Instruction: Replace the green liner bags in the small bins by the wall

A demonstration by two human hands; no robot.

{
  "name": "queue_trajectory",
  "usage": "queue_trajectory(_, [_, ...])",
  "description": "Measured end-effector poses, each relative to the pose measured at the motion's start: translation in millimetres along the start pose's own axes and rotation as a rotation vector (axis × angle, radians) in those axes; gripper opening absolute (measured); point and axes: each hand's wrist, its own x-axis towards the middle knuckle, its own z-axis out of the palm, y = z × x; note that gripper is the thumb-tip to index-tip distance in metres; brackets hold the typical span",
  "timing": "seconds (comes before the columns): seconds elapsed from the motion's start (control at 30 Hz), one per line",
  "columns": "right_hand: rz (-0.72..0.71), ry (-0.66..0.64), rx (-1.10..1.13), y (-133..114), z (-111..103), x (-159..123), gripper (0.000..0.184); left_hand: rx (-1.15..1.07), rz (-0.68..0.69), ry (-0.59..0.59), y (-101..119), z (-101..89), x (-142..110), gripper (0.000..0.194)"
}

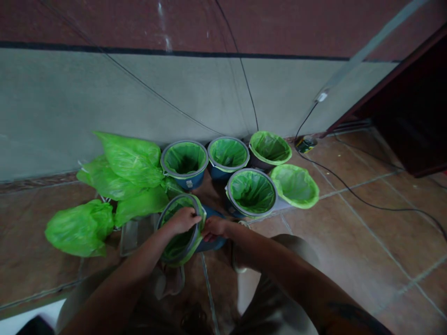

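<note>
A small blue bin (209,242) lies tilted on its side in front of me, lined with a green plastic bag (176,246) under a grey rim ring (190,242). My left hand (183,219) is closed over the top of the ring and liner. My right hand (213,228) grips the right side of the rim where the green bag folds over it.
Several more blue bins with green liners (184,160) (252,191) (296,185) stand on the tiled floor by the grey wall. Filled green bags (131,160) (81,228) lie at the left. A black cable (363,201) crosses the floor at the right, near a dark doorway.
</note>
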Motion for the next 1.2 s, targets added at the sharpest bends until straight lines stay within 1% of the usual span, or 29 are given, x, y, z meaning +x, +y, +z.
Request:
queue_trajectory(0.07, [0.055,-0.05,-0.027,-2,-1,-2,0.007,-0.103,-0.051,-0.016,-2,6.2,3,0.017])
queue_trajectory(0.1, [0.056,-0.043,-0.021,-4,-2,-3,0.006,-0.132,-0.067,-0.017,-3,8.6,4,0.014])
queue_trajectory(0.2, [-0.041,0.047,0.111,-11,-6,-8,0.003,-0.178,-0.06,-0.048,-5,12.8,3,0.01])
queue_trajectory(0.3, [-0.157,0.153,0.277,-16,-9,-11,0.004,-0.247,-0.017,-0.17,-5,16.1,-1,0.009])
queue_trajectory(0.4, [-0.178,0.196,0.334,-15,-8,-10,0.005,-0.281,-0.01,-0.267,-3,19.7,-4,0.01])
queue_trajectory(0.53, [-0.119,0.264,0.348,-10,-8,-7,0.01,-0.256,-0.011,-0.319,-1,20.7,-6,0.008])
queue_trajectory(0.63, [-0.083,0.32,0.35,-8,-9,-5,0.011,-0.194,-0.01,-0.373,1,20.7,-8,0.006])
queue_trajectory(0.77, [-0.131,0.334,0.416,-9,-10,-5,0.01,-0.094,-0.006,-0.474,5,25.8,-13,0.004])
queue_trajectory(0.87, [-0.142,0.392,0.374,-9,-9,-4,0.003,-0.043,-0.044,-0.526,9,31.2,-17,0.007])
queue_trajectory(0.97, [-0.107,0.43,0.337,-9,-8,-3,0.013,-0.012,-0.071,-0.543,10,31.8,-19,0.011])
queue_trajectory(1.03, [-0.076,0.393,0.32,-10,-9,-4,0.016,-0.014,-0.058,-0.571,9,28.0,-18,0.011])
queue_trajectory(1.1, [-0.058,0.313,0.288,-9,-11,-5,0.017,-0.066,-0.027,-0.564,6,22.1,-15,0.018])
queue_trajectory(1.13, [-0.041,0.263,0.263,-8,-11,-5,0.017,-0.109,-0.021,-0.518,5,19.3,-12,0.025])
queue_trajectory(1.2, [0.01,0.191,0.21,-6,-11,-5,0.016,-0.186,-0.046,-0.348,4,16.1,-7,0.038])
